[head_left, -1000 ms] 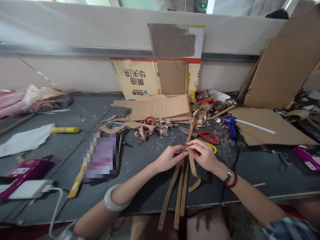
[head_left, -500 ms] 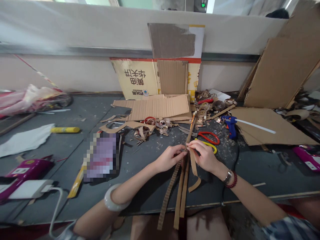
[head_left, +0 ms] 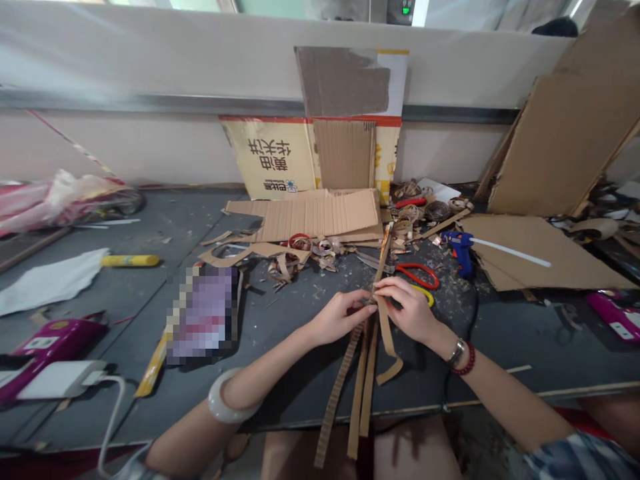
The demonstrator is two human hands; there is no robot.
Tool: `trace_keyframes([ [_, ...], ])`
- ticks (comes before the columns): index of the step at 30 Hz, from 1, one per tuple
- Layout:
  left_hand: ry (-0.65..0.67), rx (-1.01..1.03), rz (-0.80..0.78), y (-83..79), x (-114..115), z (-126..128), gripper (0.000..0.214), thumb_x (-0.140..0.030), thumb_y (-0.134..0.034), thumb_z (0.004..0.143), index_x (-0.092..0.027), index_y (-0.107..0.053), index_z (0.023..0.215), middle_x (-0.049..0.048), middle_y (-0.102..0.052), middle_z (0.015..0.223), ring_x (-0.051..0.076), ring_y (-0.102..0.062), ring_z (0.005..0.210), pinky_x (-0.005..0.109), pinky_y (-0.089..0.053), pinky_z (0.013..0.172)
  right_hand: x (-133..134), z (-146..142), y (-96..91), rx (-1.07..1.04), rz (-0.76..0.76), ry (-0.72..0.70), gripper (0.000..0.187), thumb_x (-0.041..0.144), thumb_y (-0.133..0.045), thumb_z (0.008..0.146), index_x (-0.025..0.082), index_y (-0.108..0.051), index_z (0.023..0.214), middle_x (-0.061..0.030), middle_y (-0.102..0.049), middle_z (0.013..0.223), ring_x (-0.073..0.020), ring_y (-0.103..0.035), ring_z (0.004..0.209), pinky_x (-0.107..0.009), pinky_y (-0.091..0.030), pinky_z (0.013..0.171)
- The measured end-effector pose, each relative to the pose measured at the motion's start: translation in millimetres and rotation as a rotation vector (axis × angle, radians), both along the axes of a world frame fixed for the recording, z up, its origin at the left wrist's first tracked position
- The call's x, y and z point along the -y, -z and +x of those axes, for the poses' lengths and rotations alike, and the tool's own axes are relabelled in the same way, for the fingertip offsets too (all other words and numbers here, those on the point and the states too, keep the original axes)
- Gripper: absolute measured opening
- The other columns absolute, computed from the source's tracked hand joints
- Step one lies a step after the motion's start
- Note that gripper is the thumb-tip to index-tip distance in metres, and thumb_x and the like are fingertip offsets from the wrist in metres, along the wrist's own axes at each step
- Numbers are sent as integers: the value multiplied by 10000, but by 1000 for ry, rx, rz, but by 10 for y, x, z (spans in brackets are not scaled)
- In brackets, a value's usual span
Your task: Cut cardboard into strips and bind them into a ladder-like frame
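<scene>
Step in hand, by judgement: working the cardboard strips (head_left: 369,380) together at a single junction, located between the fingertips of both hands above the dark table (head_left: 280,300). The left hand (head_left: 345,317) is closed to a narrow pinch on the strips at this junction; the right hand (head_left: 410,310) is likewise narrowed, pinching directly beside it, with a curled strip (head_left: 386,337) hanging below its fingers. The fingers hide the junction, so any fastening there cannot be verified. The lower strip ends fan toward the operator and project past the front table edge. The next move appears to call for a steady left pinch while the right fingers guide the curled strip without twisting the others. Adjacent items: scissors (head_left: 404,268) lie just beyond the right hand, which partly covers their yellow handle, restricting clearance. A blue glue gun (head_left: 463,253) lies farther right, its dark cord (head_left: 475,310) running toward the front edge. Beyond the hands, cardboard offcuts (head_left: 315,217) and curled scraps (head_left: 285,267) limit working space
</scene>
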State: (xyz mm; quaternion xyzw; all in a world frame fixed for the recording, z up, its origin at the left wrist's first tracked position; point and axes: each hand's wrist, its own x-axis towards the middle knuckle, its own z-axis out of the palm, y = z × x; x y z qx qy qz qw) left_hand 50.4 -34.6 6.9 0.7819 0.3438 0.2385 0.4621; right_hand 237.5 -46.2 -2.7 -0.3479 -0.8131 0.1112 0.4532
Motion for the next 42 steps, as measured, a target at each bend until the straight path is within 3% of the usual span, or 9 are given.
trace_keyframes([
  [7, 8, -6, -22, -8, -12, -1, 316, -391, -402, 879, -125, -567, 914, -8, -589, 610, 106, -517, 535, 191, -387, 517, 20, 13, 6, 65, -7, -15, 171, 125, -461, 848, 201, -578, 945, -77, -611, 997, -163, -589, 941, -317, -514, 822],
  [23, 26, 22, 43, -65, 1, 6, 304, -358, -377, 898, -143, -563, 790, -16, -567, 579, 103, -511, 535, 195, -398, 556, 36, -10, 26, 37, -14, -14, 179, 104, -425, 849, 211, -539, 936, -76, -607, 974, -172, -593, 924, -317, -518, 800],
  [31, 31, 19, 52, -66, 5, -2, 281, -335, -380, 899, -141, -571, 830, -17, -557, 582, 99, -507, 531, 191, -391, 545, 22, -2, 14, 7, -9, 5, 172, 87, -448, 836, 205, -539, 922, -74, -601, 938, -169, -583, 889, -312, -514, 770],
  [42, -8, 123, -131, -5, -3, 4, 286, -374, -448, 865, -123, -548, 962, -14, -561, 602, 112, -538, 544, 201, -421, 531, 28, 5, -5, -42, 17, 4, 179, 103, -477, 831, 212, -568, 940, -67, -605, 977, -163, -583, 928, -315, -508, 815],
])
